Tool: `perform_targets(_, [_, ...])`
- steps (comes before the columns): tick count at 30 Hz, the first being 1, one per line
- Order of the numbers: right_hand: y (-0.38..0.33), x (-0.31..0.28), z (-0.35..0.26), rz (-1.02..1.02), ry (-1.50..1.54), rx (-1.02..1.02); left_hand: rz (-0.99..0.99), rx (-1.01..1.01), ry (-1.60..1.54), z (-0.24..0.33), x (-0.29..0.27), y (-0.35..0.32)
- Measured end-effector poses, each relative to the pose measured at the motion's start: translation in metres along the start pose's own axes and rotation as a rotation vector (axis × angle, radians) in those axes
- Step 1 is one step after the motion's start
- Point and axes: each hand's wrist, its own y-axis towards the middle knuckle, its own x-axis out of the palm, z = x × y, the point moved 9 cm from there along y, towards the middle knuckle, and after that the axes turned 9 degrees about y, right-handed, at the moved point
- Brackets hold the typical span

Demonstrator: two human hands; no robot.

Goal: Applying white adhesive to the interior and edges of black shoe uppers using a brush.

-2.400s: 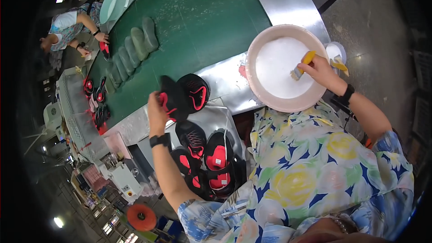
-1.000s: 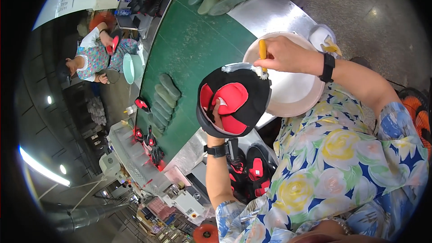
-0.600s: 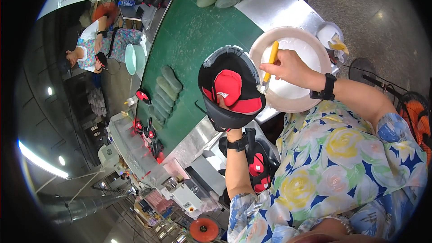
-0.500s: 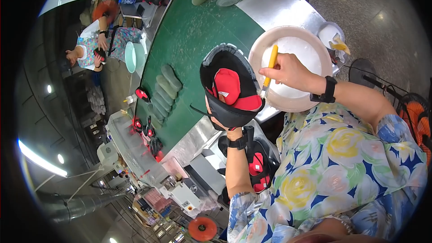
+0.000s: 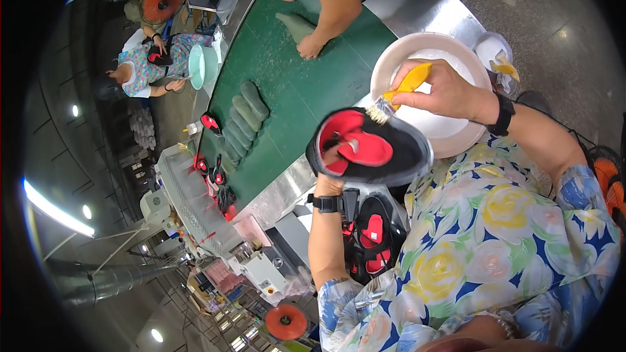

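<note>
My left hand (image 5: pixel 330 184) is wrapped round the near end of a black shoe upper (image 5: pixel 407 152) with red lining, its fingers partly inside the opening. The upper lies on its side in the air, toe pointing right. My right hand (image 5: pixel 453 94) grips a paintbrush by its yellow handle (image 5: pixel 416 77). The pale bristles sit at the upper's far edge, seemingly touching it. Just beyond, a pale pink basin (image 5: pixel 380 65) of white liquid stands partly hidden behind my right hand and the upper.
Several grey-green soles (image 5: pixel 246 114) lie on the green work surface (image 5: pixel 293 101). Across it, another person's hand (image 5: pixel 311 47) holds a sole. Black and red shoes (image 5: pixel 373 234) are stacked beside my left forearm. A white tub (image 5: pixel 493 51) adjoins the basin.
The shoe upper has turned from opening-up to lying sideways, toe now right. My right hand has moved right and tilted the brush. The co-worker's arms reach farther over the green surface.
</note>
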Motion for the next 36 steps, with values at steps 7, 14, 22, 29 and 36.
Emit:
perform_targets(7, [-0.007, 0.059, -0.055, -0.369, 0.055, -0.519, -0.239, 0.084, 0.108, 0.000, 0.057, -0.014])
perform_targets(14, [0.008, 0.076, -0.040, -0.432, -0.168, -0.580, -0.255, 0.210, 0.142, 0.005, 0.072, -0.009])
perform_targets(22, [0.024, 0.042, 0.014, -0.394, -0.248, -0.108, -0.123, 0.175, 0.006, 0.007, 0.055, -0.022])
perform_targets(29, [0.021, 0.016, 0.003, -0.353, -0.284, 0.001, 0.053, 0.630, 0.810, -0.001, 0.007, -0.020])
perform_targets(36, [0.030, 0.017, -0.005, -0.272, -0.331, -0.174, 0.062, 0.909, 1.215, -0.008, -0.001, -0.011])
